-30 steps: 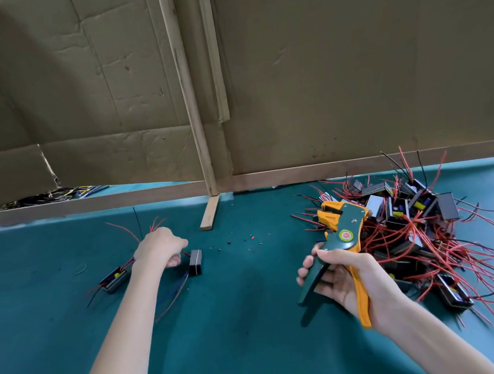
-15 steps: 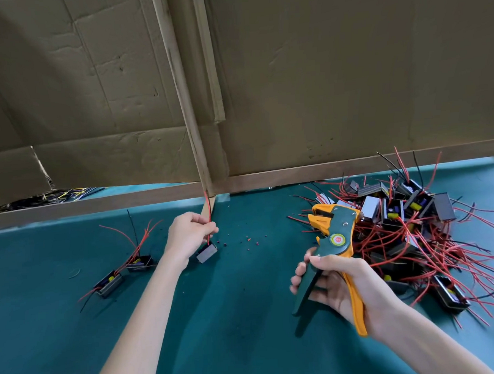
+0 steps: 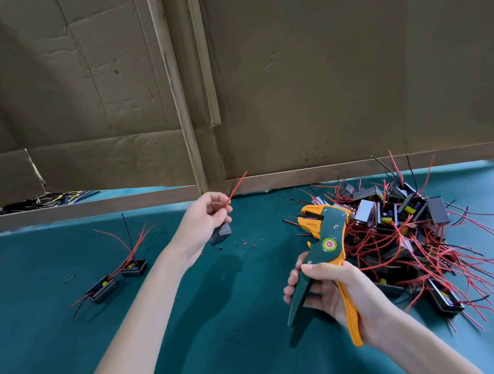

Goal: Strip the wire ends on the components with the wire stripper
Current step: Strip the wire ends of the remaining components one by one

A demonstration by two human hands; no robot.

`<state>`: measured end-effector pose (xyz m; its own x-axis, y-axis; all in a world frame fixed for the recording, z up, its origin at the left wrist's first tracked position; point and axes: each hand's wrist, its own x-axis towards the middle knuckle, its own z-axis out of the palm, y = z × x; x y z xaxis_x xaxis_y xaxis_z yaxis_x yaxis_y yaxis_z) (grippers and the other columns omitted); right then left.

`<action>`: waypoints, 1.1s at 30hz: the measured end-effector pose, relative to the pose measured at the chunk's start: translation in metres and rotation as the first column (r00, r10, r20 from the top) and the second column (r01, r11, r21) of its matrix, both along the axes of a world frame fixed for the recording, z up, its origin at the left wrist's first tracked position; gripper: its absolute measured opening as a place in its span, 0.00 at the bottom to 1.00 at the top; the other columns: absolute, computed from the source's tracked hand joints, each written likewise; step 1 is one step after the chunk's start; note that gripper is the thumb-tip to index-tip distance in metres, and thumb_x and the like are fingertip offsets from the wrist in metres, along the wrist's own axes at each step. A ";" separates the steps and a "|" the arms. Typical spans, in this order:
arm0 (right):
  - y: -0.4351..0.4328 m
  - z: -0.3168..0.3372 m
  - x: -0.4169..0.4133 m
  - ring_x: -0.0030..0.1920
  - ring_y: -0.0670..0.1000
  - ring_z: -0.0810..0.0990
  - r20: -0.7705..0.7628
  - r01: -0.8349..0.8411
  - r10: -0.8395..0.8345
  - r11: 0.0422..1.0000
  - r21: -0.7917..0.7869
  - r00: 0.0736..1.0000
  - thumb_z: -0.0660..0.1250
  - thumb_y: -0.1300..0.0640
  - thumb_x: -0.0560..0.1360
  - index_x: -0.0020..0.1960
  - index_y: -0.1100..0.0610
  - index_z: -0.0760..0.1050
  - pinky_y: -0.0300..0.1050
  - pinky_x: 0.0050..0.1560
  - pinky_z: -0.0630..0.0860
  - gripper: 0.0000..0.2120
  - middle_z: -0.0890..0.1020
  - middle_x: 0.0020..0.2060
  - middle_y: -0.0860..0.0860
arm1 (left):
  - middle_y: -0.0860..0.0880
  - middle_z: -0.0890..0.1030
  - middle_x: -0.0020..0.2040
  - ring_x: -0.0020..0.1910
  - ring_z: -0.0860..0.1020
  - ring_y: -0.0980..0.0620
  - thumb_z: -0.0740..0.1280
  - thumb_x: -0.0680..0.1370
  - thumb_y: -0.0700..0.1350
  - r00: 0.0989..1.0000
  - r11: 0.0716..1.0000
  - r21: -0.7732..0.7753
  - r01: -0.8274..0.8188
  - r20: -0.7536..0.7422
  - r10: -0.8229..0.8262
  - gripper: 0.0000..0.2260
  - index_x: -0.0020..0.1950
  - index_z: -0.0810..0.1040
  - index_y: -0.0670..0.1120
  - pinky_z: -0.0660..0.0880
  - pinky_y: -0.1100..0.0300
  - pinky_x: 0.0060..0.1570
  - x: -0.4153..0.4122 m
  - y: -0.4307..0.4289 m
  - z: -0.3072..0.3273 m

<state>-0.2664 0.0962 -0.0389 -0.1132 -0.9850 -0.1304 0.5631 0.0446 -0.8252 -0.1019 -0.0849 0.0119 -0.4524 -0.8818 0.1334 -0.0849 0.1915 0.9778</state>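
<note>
My left hand [image 3: 203, 221] pinches a red wire [image 3: 236, 188] that sticks up and to the right; the wire's small grey component [image 3: 221, 233] hangs just below my fingers, above the table. My right hand [image 3: 331, 286] grips the handles of a green and orange wire stripper [image 3: 326, 240], whose jaws point up and left, a short way to the right of the wire. A large pile of black components with red and black wires [image 3: 408, 235] lies behind the stripper on the right. Two components with wires [image 3: 117, 278] lie on the left.
The table has a teal cover [image 3: 232, 316]. Cardboard sheets on a wooden frame [image 3: 178, 104] wall off the back. Small red and black insulation scraps [image 3: 247, 242] dot the cover near the middle. More wires [image 3: 40, 200] lie behind the frame at far left.
My left hand has lifted the component off the table and carried it up and to the right, towards the stripper. The right hand has stayed almost where it was with the tool.
</note>
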 end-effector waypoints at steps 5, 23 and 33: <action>0.003 0.004 0.003 0.39 0.64 0.81 -0.025 -0.030 0.029 0.999 -0.018 0.999 0.70 0.64 0.66 0.45 0.64 0.77 0.57 0.44 0.80 0.09 0.79 0.39 0.64 | 0.54 0.77 0.37 0.31 0.71 0.56 0.65 0.79 0.38 0.997 0.990 -0.114 0.078 -0.014 -0.080 0.07 0.46 0.78 0.50 0.70 0.70 0.34 -0.003 0.014 0.015; 0.008 0.011 0.003 0.39 0.65 0.81 -0.087 -0.079 0.070 0.992 -0.104 0.994 0.69 0.64 0.67 0.45 0.64 0.78 0.57 0.43 0.80 0.07 0.78 0.38 0.65 | 0.51 0.80 0.33 0.26 0.67 0.57 0.69 0.77 0.41 0.974 0.966 -0.119 0.228 0.036 -0.225 0.05 0.43 0.84 0.48 0.68 0.66 0.30 -0.012 0.041 0.029; 0.011 0.009 0.002 0.39 0.64 0.80 -0.144 -0.197 0.171 0.962 -0.190 0.975 0.72 0.62 0.68 0.47 0.62 0.78 0.59 0.46 0.78 0.09 0.79 0.39 0.64 | 0.48 0.69 0.30 0.24 0.61 0.58 0.76 0.68 0.48 0.967 0.956 -0.149 0.252 0.065 -0.245 0.04 0.37 0.85 0.49 0.60 0.70 0.26 -0.014 0.049 0.036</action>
